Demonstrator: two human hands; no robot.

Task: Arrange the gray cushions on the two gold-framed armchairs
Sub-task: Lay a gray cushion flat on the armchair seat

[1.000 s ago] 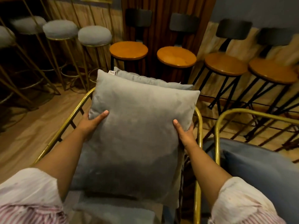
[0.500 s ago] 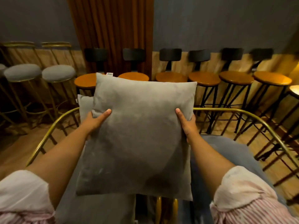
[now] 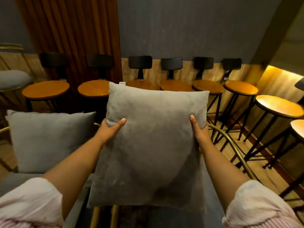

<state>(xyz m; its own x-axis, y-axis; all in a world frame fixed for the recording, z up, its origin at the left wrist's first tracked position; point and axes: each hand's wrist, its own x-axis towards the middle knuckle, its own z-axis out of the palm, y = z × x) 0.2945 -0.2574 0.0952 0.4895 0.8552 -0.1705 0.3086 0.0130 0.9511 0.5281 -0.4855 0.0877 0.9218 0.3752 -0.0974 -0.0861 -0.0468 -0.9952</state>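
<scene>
Hands, left hand (image 3: 109,130) and right hand (image 3: 201,135), clamp held cushion (image 3: 151,145), fingers closed; second cushion (image 3: 47,139) seemingly fills left armchair (image 3: 3,130).

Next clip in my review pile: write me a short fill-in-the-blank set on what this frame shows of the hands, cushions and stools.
1. The left hand and right hand grip one gray cushion by its ____ edges.
2. A second gray cushion stands upright to the ____ of the held one.
3. The stools along the wall have round ____ seats and black backrests.

Missing words: side; left; wooden
</scene>
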